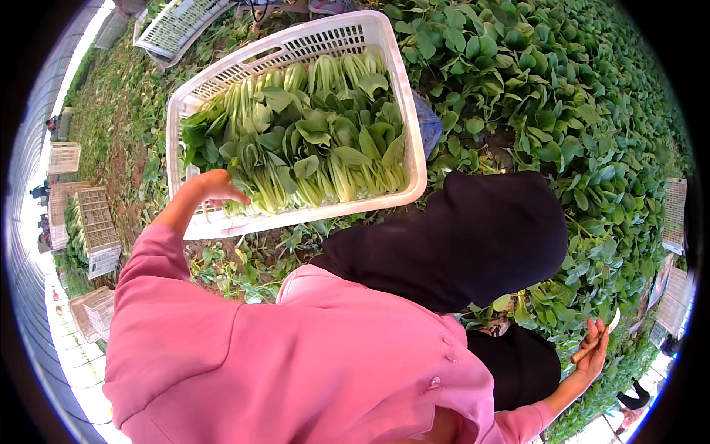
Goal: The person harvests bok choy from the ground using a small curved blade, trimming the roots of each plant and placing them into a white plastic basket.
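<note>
A white plastic crate (414, 140) in front of me holds rows of bok choy (314, 133), green leaves toward the middle and pale stems toward the long sides. My left hand (220, 187) reaches over its near left corner. Its fingers stretch out beside the nearest stems, thumb apart, with nothing seen in its grip; the fingertips' contact with the stems is unclear. Far off to the right, my right hand (594, 354) is closed around the wooden handle of a small knife (614, 320). The knife's short, pale, curved blade points up, away from the crate.
Dense leafy greens (532, 96) grow on the right. Stacked crates (96, 222) stand at the left, another crate (177, 29) lies beyond mine, and more crates (674, 296) are at the far right. My dark-clothed knee (458, 237) is close to the crate. Another person (632, 403) is at lower right.
</note>
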Demonstrator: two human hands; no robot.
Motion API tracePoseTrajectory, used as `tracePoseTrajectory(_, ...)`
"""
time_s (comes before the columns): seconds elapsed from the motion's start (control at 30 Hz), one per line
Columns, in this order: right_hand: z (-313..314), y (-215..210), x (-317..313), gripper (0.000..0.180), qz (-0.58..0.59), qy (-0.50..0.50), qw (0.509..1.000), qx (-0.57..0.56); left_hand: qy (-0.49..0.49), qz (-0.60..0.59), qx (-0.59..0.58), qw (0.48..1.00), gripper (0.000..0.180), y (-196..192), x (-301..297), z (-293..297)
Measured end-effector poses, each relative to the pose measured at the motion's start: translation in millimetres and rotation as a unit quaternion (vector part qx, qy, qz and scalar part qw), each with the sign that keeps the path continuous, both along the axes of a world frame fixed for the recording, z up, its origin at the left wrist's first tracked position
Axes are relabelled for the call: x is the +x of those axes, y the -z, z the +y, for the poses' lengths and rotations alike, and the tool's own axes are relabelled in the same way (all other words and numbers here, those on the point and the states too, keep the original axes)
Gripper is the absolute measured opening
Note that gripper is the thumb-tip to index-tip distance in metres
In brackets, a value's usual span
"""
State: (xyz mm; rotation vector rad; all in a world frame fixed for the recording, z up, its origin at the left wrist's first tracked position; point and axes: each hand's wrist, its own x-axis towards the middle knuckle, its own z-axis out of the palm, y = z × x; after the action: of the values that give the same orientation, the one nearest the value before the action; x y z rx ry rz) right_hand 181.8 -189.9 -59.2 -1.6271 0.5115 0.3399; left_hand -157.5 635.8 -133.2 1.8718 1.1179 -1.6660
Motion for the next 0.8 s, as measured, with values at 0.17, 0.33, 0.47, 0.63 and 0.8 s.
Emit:
tracePoseTrajectory(0.17,21.5,-19.4,-3.8,0.053,0.012,0.018,0.999,-0.034,-0.385,-0.305,-0.518,0.7,0.054,47.0,37.4,-3.6)
tracePoseTrajectory(0.33,80.7,-30.7,18.4,0.044,0.012,-0.026,1.0,-0.009,-0.629,-0.386,-0.405,0.54,0.039,191.3,61.0,34.4)
tracePoseTrajectory(0.47,177.7,-33.3,50.3,0.036,0.011,-0.126,0.992,-0.003,-0.67,-0.375,-0.265,0.583,0.025,206.1,59.8,29.8)
tracePoseTrajectory(0.63,178.6,44.0,68.7,0.031,0.039,-0.146,0.988,0.017,-0.614,-0.342,-0.131,0.699,0.024,133.7,101.8,2.9)
tracePoseTrajectory(0.8,203.6,182.2,91.1,0.028,0.202,-0.006,0.978,-0.053,-0.356,-0.602,0.146,0.7,0.026,26.2,164.9,-40.0)
